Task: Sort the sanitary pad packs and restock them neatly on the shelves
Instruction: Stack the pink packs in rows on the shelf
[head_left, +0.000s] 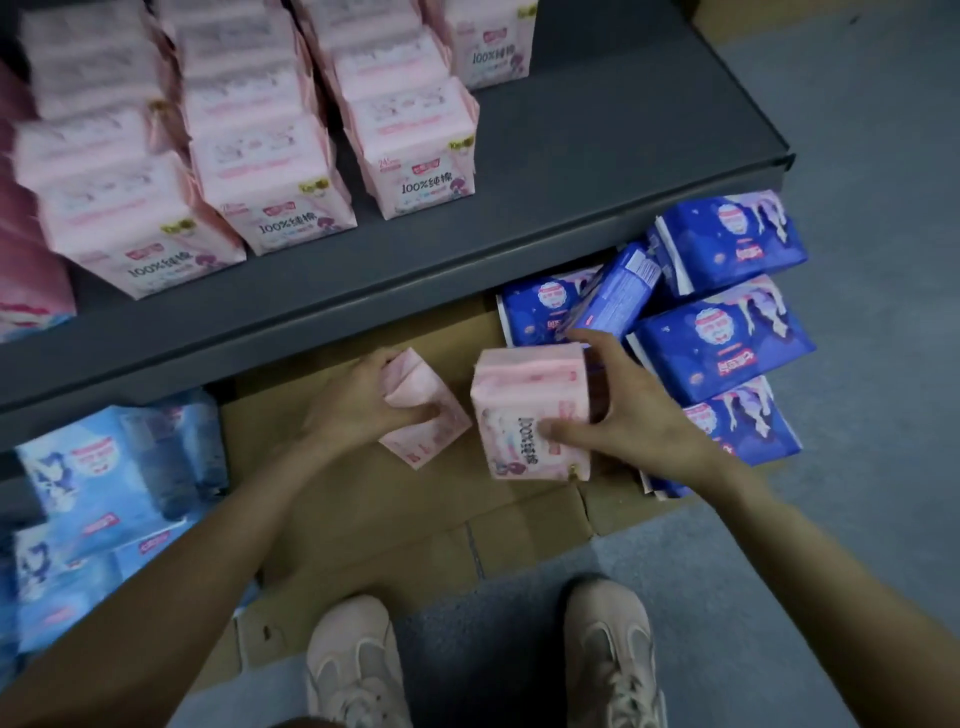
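Pink packs fill both grips: left hand (358, 400) clutches one pack (421, 415), right hand (618, 410) another (524, 410).

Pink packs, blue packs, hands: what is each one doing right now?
Left hand: gripping a pink pack.
Right hand: gripping another pink pack, upright.
Shelf pink packs: standing in rows.
Dark blue packs: piled loosely.
Light blue packs: stacked lower left.

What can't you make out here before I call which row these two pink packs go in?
- Left hand: its pink pack shows no print; fingers cover part of it.
- Shelf rows of pink packs: back ones blurred, cut off by the top edge.
- Light blue packs: blurred, partly under the shelf.
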